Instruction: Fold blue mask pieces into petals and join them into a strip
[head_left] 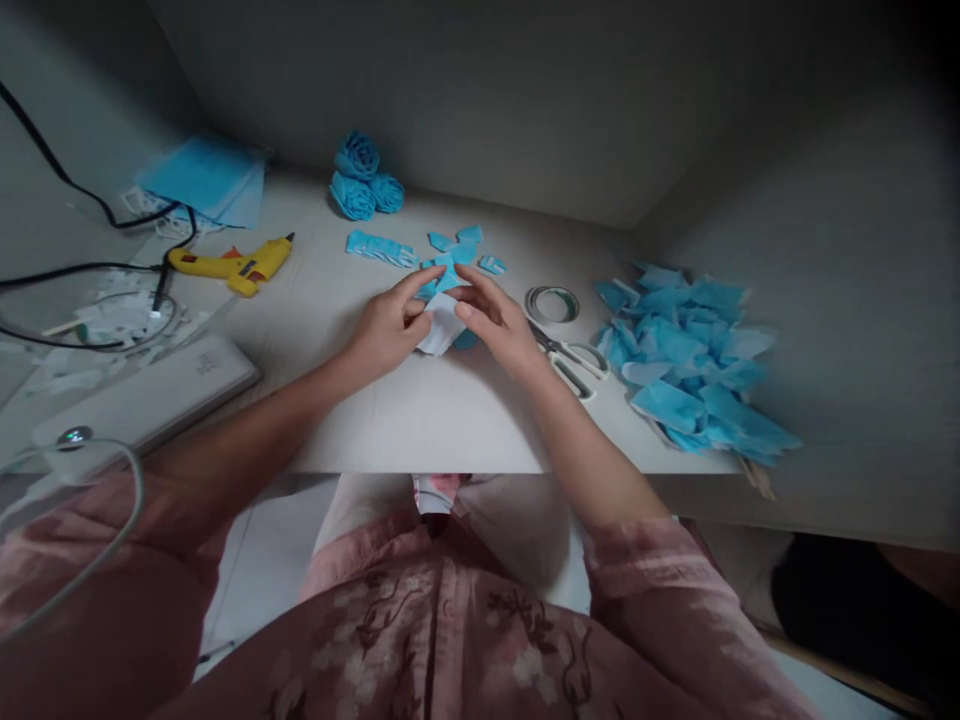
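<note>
Between my two hands is a small white piece of mask fabric (pixel 442 327), pale side up. My left hand (pixel 391 326) pinches its left edge between thumb and fingers. From the other side, my right hand (pixel 496 322) has its thumb on the upper right edge, with fingers curled behind. Blue cut pieces (pixel 457 245) lie just beyond my fingertips, partly hidden by them. A pleated blue strip (pixel 381 248) rests to their left, and a small folded blue piece (pixel 492 264) to their right. Scissors (pixel 574 362) with pale handles lie beside my right wrist.
A tape roll (pixel 553 304) sits above the scissors. Blue fabric pieces (pixel 686 345) are heaped on the right, sticks (pixel 759 478) poking out below. Three blue fabric roses (pixel 357 155) stand at the back. Leftward are a yellow glue gun (pixel 236 265), stacked masks (pixel 206 180), cables and a white box-shaped device (pixel 180 385).
</note>
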